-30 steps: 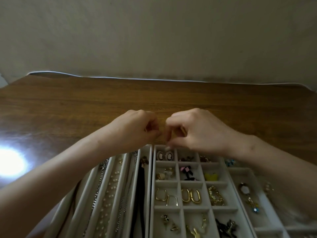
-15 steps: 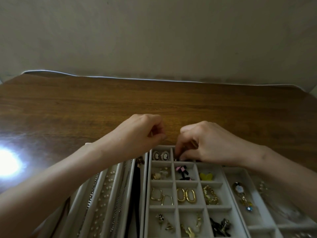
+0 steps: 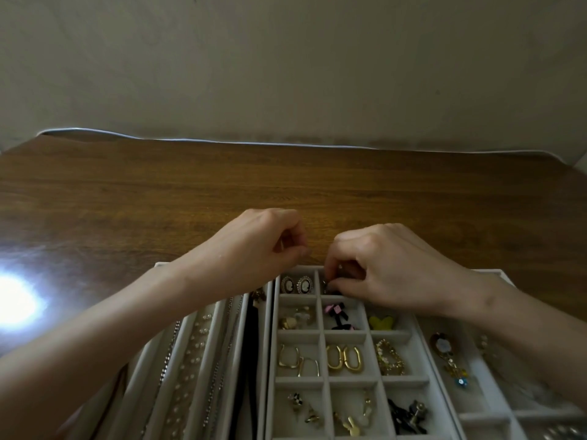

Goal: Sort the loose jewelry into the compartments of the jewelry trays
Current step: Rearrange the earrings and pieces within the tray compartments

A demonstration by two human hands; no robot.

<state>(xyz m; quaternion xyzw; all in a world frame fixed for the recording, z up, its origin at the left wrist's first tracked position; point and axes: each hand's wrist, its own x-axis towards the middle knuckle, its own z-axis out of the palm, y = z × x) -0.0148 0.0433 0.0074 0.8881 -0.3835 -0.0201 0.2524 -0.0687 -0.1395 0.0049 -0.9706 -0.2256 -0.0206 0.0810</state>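
- Right hand point(image 3: 390, 268): grip pinches a dark piece point(image 3: 331, 286) in a far compartment of the tray point(image 3: 321, 334).
- Left hand point(image 3: 263, 246): curled just left; cannot tell if its grip holds anything.

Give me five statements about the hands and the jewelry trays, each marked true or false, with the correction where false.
1. The right hand pinches a small dark piece in the grid tray's far row. True.
2. The yellow heart shares a compartment with the cameo earrings. False: the heart lies alone, one row nearer and two columns to the right.
3. The gold oval hoops lie in the middle column. True.
4. The left hand lies flat with straight fingers. False: its fingers are curled, above the trays' far edge.
5. The long-slot tray holds chains and pearl strands. True.
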